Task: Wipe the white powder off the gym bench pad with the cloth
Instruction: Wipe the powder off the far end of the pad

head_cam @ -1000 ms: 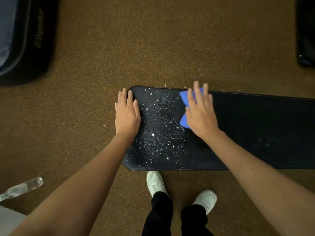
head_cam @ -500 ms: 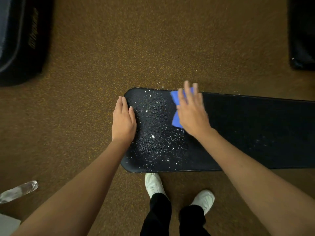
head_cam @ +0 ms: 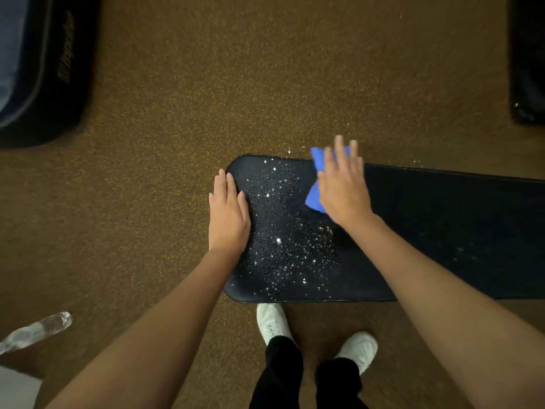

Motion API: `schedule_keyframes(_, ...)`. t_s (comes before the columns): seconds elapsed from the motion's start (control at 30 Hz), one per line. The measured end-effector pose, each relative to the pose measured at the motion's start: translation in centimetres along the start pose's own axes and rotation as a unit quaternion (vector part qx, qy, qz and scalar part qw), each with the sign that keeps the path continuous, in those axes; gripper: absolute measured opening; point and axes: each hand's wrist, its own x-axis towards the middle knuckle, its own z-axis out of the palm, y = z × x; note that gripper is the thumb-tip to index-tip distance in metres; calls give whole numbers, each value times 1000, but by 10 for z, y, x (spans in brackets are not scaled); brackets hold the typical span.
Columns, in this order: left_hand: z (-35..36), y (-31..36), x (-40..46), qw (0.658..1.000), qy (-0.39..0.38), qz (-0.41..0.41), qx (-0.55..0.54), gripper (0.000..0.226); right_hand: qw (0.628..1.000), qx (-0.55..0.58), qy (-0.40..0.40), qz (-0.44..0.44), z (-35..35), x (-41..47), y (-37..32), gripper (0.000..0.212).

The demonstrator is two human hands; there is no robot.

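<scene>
Blue cloth [head_cam: 314, 192] is pressed flat under the open right hand [head_cam: 342, 188] at the far edge of the black bench pad [head_cam: 442, 219], while the left hand [head_cam: 227, 215] is laid flat, holding nothing, on the pad's end. White powder [head_cam: 295, 249] is scattered between the hands, so even pressure should be applied and the specks swept toward one edge, not smeared.

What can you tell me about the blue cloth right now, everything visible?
The small blue cloth looks soft and thin, folded or bunched. It lies flat on the black textured gym bench pad near its far edge, one corner reaching past that edge. The right hand presses on it with spread fingers, hiding its middle; two blue parts show. White powder specks lie beside it.
</scene>
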Motion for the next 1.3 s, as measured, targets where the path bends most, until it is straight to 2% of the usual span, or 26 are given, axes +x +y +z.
schedule_keyframes(0.1,2,-1,-1,1000,-2,-5,-1,49,992,25,7,121,0,6,-5,51)
schedule_keyframes(0.17,1,-1,0,1000,1,-7,-15,48,989,37,0,141,0,16,-24,50)
schedule_keyframes(0.37,2,-5,-1,1000,-2,7,-16,48,999,14,-29,22,7,43,-86,49)
schedule_keyframes(0.5,2,-2,0,1000,4,6,-22,48,997,5,-38,-65,3,35,-70,51)
schedule_keyframes(0.57,2,-3,-1,1000,4,6,-17,48,999,3,-21,-47,1,25,-47,50)
schedule_keyframes(0.63,2,-4,0,1000,4,2,-23,48,1000,11,-4,14,2,16,-33,50)
schedule_keyframes(0.77,4,-4,0,999,9,-1,-35,48,997,17,-9,70,3,21,-54,51)
schedule_keyframes(0.9,4,-2,1,999,7,-10,-39,48,1000,8,-26,-7,8,27,-89,53)
schedule_keyframes(1.03,1,-3,0,999,-8,-3,-34,49,991,-19,-39,-130,1,22,-57,52)
schedule_keyframes(1.1,0,-3,-4,1000,-13,-4,-28,49,996,-15,-31,-79,0,24,-45,51)
schedule_keyframes(1.17,1,-3,-9,1000,-13,-7,-24,49,1000,-4,-18,3,1,27,-57,52)
schedule_keyframes(1.2,2,-3,-11,1000,-8,-8,-22,50,1000,7,-20,13,3,28,-68,53)
schedule_keyframes(1.3,6,-4,-16,1000,1,-11,13,61,997,4,-23,-75,15,23,-90,54)
